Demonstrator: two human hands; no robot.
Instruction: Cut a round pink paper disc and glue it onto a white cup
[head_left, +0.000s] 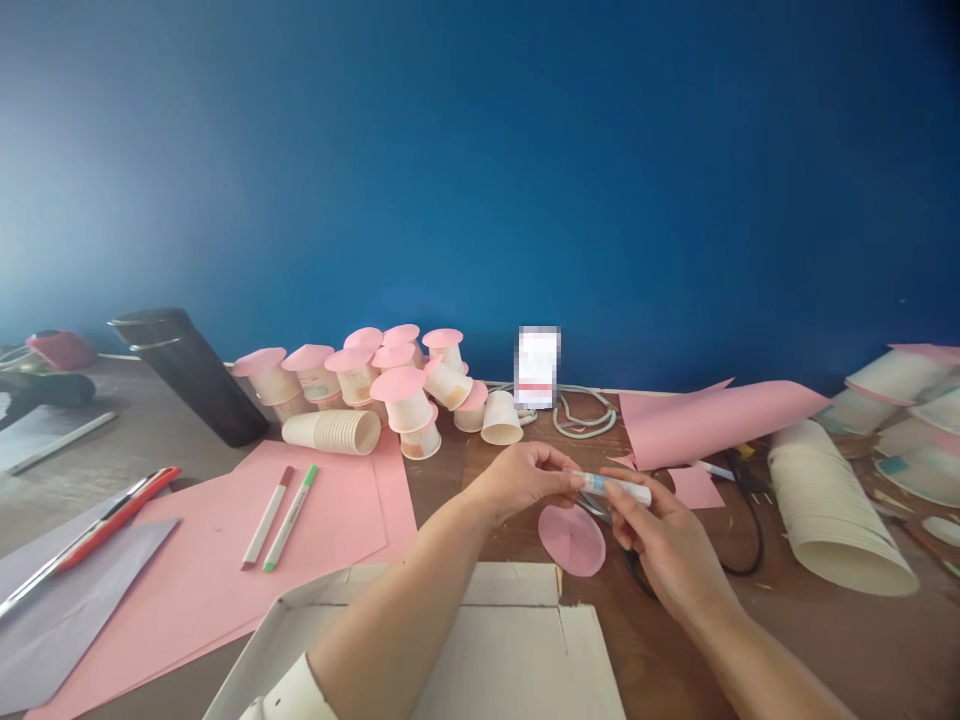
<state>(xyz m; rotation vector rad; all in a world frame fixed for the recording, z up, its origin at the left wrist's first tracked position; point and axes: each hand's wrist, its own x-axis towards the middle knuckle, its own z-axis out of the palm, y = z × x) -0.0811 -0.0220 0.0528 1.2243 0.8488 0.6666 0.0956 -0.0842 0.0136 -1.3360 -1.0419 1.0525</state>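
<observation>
A white glue stick is held level above the brown table. My left hand pinches its left end, and my right hand grips the body from below and behind. Both hands are closed on it. Just under them a pink paper cone lies on the table, with scissors partly hidden behind my right hand. Behind my hands is a pile of paper cups topped with pink circles.
Pink paper sheets with two markers lie at left, beside a red utility knife and a black bottle. A white cardboard box sits near me. Stacked cups, a curled pink sheet and cables are at right.
</observation>
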